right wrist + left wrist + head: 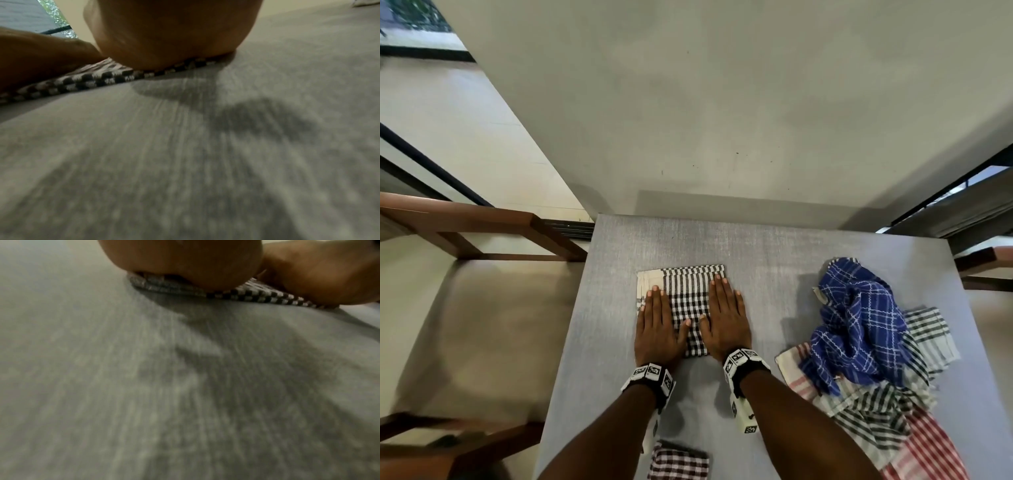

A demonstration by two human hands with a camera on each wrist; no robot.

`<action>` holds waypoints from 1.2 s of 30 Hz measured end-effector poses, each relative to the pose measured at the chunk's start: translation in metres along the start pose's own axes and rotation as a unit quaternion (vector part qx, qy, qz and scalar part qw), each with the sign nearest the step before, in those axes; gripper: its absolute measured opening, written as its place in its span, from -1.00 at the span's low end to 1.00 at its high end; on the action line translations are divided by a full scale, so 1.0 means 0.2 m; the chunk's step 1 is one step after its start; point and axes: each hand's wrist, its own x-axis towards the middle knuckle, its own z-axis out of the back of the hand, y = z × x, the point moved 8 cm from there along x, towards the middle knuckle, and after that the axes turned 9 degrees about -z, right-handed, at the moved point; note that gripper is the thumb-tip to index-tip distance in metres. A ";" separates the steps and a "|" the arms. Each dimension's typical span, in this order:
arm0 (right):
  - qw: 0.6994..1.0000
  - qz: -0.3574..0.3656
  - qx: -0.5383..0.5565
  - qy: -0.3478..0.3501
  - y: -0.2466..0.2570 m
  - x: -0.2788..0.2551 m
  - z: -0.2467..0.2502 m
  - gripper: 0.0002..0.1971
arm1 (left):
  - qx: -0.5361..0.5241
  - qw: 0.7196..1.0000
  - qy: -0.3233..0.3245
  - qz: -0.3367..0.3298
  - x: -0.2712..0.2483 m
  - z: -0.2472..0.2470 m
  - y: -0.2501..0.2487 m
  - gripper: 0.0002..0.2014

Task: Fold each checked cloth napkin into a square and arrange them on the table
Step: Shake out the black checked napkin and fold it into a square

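The left hand (655,323) lies flat, palm down, with fingers straight and together, pressing on the left part of the black-and-white checked napkin (688,308); it grips nothing. The right hand (726,318) lies the same way just beside it, palm down on the right part of the same napkin, fingers extended toward the far edge, thumb angled inward so the two thumbs nearly meet over the cloth. Both wrist views, blurred, show only the heel of each palm resting on the napkin's near edge, where several stacked layers of fabric are visible. The napkin is folded into a roughly square shape and lies flat near the middle of the grey table (774,246), with a striped band along its far side and a pale strip at its far left corner. Each wrist carries a band with black-and-white markers. At the table's near edge, between the forearms, sits a folded maroon checked napkin (678,462), partly cut off by the frame. To the right, well apart from the hands, is a heap of unfolded cloths: a crumpled blue checked napkin (859,325) on top of a green striped napkin (924,329) and a red striped napkin (924,452). Wooden chairs (493,229) stand to the left of the table.
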 end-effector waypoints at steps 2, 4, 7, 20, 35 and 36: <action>1.000 -0.005 -0.003 0.005 -0.01 0.00 -0.01 -0.20 | 0.004 1.000 -0.007 0.003 0.00 0.02 0.01 -0.21; 1.000 -0.026 -0.015 0.010 0.01 0.01 0.00 -0.24 | 0.008 1.000 -0.025 -0.014 0.04 0.06 0.01 -0.26; 0.999 -0.036 -0.032 0.007 0.09 0.06 0.01 -0.30 | 0.025 0.994 -0.008 -0.106 0.17 0.09 -0.05 -0.34; 0.999 -0.024 -0.027 0.026 0.00 0.14 -0.05 -0.24 | 0.044 0.988 0.004 -0.147 0.21 0.05 0.08 -0.28; 0.998 -0.016 -0.052 0.023 0.04 0.15 -0.04 -0.28 | 0.061 0.988 0.017 -0.139 0.22 0.07 0.08 -0.28; 0.998 -0.019 -0.056 0.013 0.03 0.17 0.00 -0.31 | 0.067 0.989 0.022 -0.132 0.23 0.09 0.07 -0.28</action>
